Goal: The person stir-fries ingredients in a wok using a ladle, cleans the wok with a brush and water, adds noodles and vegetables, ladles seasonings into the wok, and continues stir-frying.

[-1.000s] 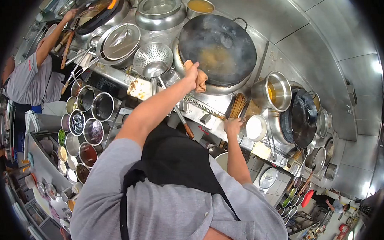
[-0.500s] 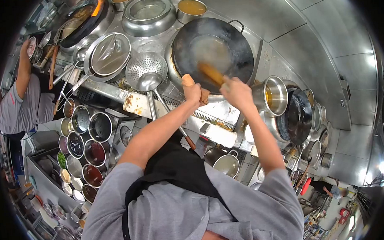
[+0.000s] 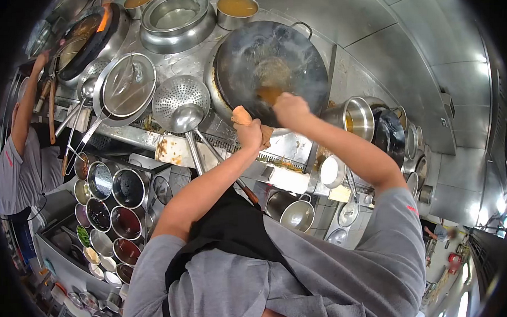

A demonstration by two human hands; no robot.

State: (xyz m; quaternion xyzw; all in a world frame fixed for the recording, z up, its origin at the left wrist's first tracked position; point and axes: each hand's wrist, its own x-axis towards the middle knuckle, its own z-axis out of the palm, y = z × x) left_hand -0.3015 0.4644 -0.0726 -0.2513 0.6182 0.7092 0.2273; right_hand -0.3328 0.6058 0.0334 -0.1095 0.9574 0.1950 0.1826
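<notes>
A large black wok point(image 3: 309, 61) sits on the range, steaming, with a little cloudy water point(image 3: 274, 73) swirling inside. At its near rim, my left hand point(image 3: 249, 135) is closed round a folded tan cloth point(image 3: 266, 137); whatever rim or handle lies beneath is hidden. My right hand point(image 3: 292, 110) reaches over the wok, its fingers wrapped round a brown wok brush point(image 3: 269, 95), which looks like bamboo and is blurred by motion. The brush's lower end is down in the wok. Left of my left hand, a perforated skimmer point(image 3: 179, 97) rests with a steel ladle point(image 3: 187, 117) on it.
Mesh strainers point(image 3: 129, 84) lie farther left. Behind them stand a lidded steel pot point(image 3: 176, 32) and a pot of yellow liquid point(image 3: 237, 5). A steel pot point(image 3: 359, 118) is at the right. Seasoning containers point(image 3: 127, 221) fill the lower left. Another person point(image 3: 22, 166) works at a wok.
My right hand has moved left and down, and the brush with it; my right elbow swings outward. My left hand keeps its hold on the cloth. The camera view has shifted slightly.
</notes>
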